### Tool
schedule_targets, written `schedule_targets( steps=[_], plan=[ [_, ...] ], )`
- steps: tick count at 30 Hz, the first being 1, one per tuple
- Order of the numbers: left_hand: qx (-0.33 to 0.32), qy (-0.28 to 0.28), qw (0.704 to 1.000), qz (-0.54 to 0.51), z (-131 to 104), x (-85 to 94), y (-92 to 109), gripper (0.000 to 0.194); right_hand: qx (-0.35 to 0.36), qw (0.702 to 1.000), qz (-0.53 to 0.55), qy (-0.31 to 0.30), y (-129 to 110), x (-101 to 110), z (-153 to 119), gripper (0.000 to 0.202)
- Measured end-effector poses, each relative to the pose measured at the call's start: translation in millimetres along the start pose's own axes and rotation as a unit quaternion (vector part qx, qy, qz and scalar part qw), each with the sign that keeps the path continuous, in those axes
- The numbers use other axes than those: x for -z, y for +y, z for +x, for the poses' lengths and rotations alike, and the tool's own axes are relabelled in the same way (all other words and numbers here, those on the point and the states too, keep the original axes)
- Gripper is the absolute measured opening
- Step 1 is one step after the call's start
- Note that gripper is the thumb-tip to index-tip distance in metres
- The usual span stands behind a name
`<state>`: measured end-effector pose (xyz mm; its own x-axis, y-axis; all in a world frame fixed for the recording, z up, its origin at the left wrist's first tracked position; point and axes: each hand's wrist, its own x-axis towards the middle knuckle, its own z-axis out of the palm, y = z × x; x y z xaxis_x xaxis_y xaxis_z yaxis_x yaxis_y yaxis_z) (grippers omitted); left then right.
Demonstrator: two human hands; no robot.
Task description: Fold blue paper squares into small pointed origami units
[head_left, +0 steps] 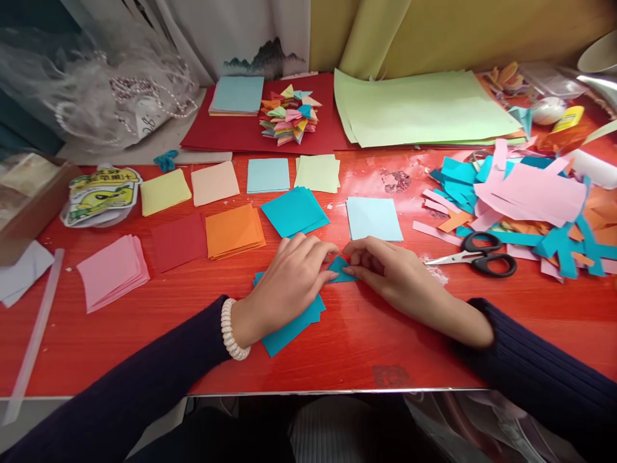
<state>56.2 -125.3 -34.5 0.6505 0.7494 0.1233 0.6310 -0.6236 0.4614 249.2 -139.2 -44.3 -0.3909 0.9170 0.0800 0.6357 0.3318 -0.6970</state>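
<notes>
A small folded piece of blue paper (341, 270) lies between my two hands on the red table. My left hand (295, 280) pinches its left side, thumb and fingertips together, with a pale coiled band round the wrist. On the right side of the same piece, my right hand (393, 273) has its thumb and fingers closed. Beneath my left hand and wrist are blue paper sheets (289, 331), partly hidden. Just beyond my hands sit a stack of blue squares (295, 211) and a stack of light blue squares (375, 218).
Black-handled scissors (486, 254) and a heap of paper scraps (530, 193) lie to the right. Pink squares (113, 273), orange squares (234, 231) and red squares (179, 242) are at the left. A multicoloured folded paper piece (290, 116) stands at the back.
</notes>
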Motion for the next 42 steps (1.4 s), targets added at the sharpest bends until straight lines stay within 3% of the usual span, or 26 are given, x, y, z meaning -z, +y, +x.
schedule_targets(
  steps=[5, 9, 14, 18, 22, 27, 36, 42],
  plan=[
    [-0.014, -0.005, 1.000, -0.003, 1, 0.3, 0, 0.007, 0.016, 0.999, -0.028, 0.012, 0, -2, -1, 0.011],
    [-0.008, -0.006, 0.999, -0.038, 1, 3.0, 0, 0.016, 0.045, 0.997, -0.051, 0.020, 0, -2, -1, 0.007],
    [-0.002, -0.022, 0.997, -0.069, 1, 4.4, -1, 0.011, 0.039, 0.998, -0.049, 0.020, 1, -2, -2, 0.020],
    [-0.006, -0.006, 0.997, -0.082, 0, 1.8, -2, 0.014, 0.056, 0.996, -0.067, 0.025, 0, -1, -3, 0.006],
    [-0.032, -0.003, 0.997, -0.065, -1, 0.2, -2, 0.005, 0.074, 0.995, -0.063, 0.015, 2, -1, -6, 0.007],
    [-0.041, 0.015, 0.997, -0.064, -1, 0.1, -2, 0.008, 0.095, 0.993, -0.070, 0.002, 7, 1, -11, 0.021],
    [-0.082, 0.022, 0.996, 0.010, -2, 0.7, -4, 0.016, 0.152, 0.986, -0.074, 0.013, 9, 0, -12, 0.022],
    [-0.105, 0.032, 0.994, -0.013, -1, 1.7, -9, 0.016, 0.155, 0.982, -0.108, 0.030, 9, 0, -12, 0.021]
  ],
)
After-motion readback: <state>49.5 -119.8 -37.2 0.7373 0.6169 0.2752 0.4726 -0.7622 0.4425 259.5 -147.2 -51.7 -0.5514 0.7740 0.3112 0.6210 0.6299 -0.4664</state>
